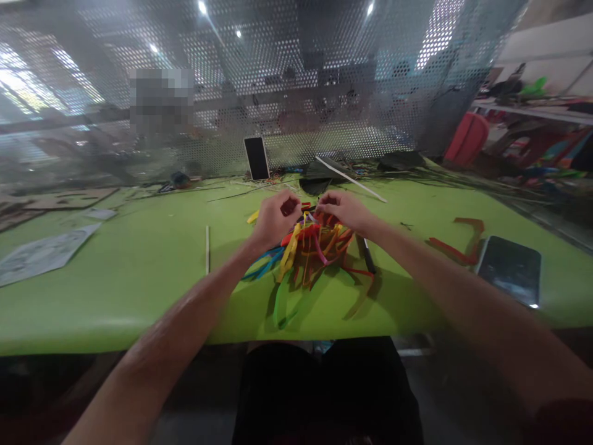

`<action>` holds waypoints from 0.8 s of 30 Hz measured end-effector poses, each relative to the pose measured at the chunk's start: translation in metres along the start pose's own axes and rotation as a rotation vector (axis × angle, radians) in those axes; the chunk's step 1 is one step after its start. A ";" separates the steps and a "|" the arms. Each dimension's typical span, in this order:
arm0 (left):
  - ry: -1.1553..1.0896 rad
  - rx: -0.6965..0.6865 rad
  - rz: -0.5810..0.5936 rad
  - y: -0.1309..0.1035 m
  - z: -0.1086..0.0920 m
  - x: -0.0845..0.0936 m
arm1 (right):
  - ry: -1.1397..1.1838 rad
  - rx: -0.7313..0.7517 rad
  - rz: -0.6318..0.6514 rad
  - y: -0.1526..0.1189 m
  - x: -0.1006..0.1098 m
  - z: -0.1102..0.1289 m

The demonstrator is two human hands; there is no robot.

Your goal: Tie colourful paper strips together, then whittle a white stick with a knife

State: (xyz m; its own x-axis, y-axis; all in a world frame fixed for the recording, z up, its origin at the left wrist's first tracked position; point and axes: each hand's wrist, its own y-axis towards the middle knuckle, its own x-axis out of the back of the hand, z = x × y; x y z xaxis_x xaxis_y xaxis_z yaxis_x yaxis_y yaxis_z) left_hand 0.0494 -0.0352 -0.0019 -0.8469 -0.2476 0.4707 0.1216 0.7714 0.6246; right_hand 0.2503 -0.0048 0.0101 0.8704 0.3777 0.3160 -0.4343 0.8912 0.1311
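A tangled bundle of coloured strips (319, 247), flat and ribbon-like in red, orange, yellow, green, blue and purple, lies on the green-covered table near its front edge. My left hand (278, 216) is closed in a pinch at the bundle's upper left. Across a small gap, my right hand (340, 207) is also pinched, at the upper right of the same bundle. Strip ends show between and below the fingers; which strip each hand grips is partly hidden. Beside the bundle, under my right forearm, rests a black pen-like tool (368, 256).
A phone (257, 159) leans upright at the back before a perforated metal screen (287, 93). Another phone (509, 269) lies at right near a bent red strip (472, 241). White sticks (207, 250), dark scraps (315, 185) and a printed sheet (46, 253) lie about.
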 end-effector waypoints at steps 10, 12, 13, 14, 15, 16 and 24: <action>-0.632 0.045 1.132 -0.027 -0.081 0.008 | 0.054 0.061 -0.122 0.003 0.015 -0.003; -0.652 0.115 0.948 -0.024 -0.070 0.007 | 0.035 0.055 -0.115 0.002 0.014 -0.002; -0.661 0.136 0.862 -0.021 -0.063 0.006 | 0.024 0.047 -0.109 0.001 0.013 -0.001; -0.662 0.152 0.782 -0.018 -0.057 0.007 | 0.015 0.041 -0.104 0.001 0.013 0.000; -0.656 0.162 0.712 -0.015 -0.052 0.007 | 0.009 0.037 -0.098 0.001 0.012 0.000; -0.645 0.169 0.656 -0.012 -0.047 0.008 | 0.008 0.036 -0.089 0.001 0.012 0.000; -0.660 0.242 0.487 -0.006 -0.035 0.007 | 0.006 0.042 -0.077 0.005 0.014 -0.006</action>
State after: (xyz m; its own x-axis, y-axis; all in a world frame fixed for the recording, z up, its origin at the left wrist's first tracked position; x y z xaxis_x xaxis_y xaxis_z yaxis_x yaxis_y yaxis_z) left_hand 0.0609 -0.0623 0.0200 -0.8661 0.4782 0.1454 0.4998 0.8259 0.2611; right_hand 0.2618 0.0063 0.0098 0.9030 0.3095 0.2981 -0.3749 0.9064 0.1944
